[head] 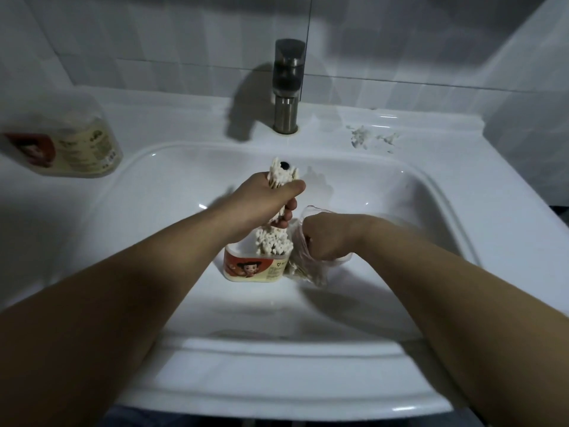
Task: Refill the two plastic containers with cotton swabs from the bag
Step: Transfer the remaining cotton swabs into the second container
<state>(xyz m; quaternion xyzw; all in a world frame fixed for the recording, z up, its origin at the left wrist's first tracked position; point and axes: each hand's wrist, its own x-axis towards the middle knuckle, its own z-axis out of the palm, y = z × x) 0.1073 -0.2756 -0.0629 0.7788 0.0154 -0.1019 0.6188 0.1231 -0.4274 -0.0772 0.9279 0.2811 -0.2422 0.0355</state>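
In the white sink basin (446, 211), your left hand (261, 201) clenched a light, probably splay-prone bundle of cotton swabs (274, 241) mid-shaft above the open container (252, 268), while at its 3 o'clock your right hand (329, 235) gripped the limp bag (308, 268).

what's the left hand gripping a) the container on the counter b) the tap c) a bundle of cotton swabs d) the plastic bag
c: the left hand grips a bundle of cotton swabs over the open container standing in the sink, while the right hand holds the bag.
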